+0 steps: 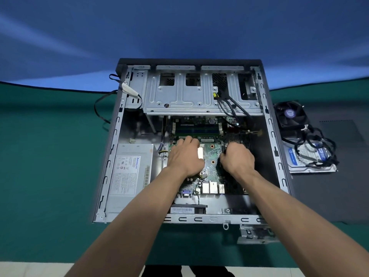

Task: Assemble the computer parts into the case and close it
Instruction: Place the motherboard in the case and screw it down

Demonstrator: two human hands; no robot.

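Green cloth covers the table (pixel 50 156) under a blue backdrop. From my head view I see the open case (pixel 267 124), a grey steel box, lying flat with its perforated drive cage across the far end. Inside, my left hand (pixel 184 156) lies knuckles up on the green circuit board (pixel 211 170), fingers bent down onto it. My right hand (pixel 236 159) curls over a dark part I cannot identify. A boxy silver power supply (pixel 130 168) sits left; fan (pixel 290 114) and hard drive (pixel 311 158) rest outside, right.
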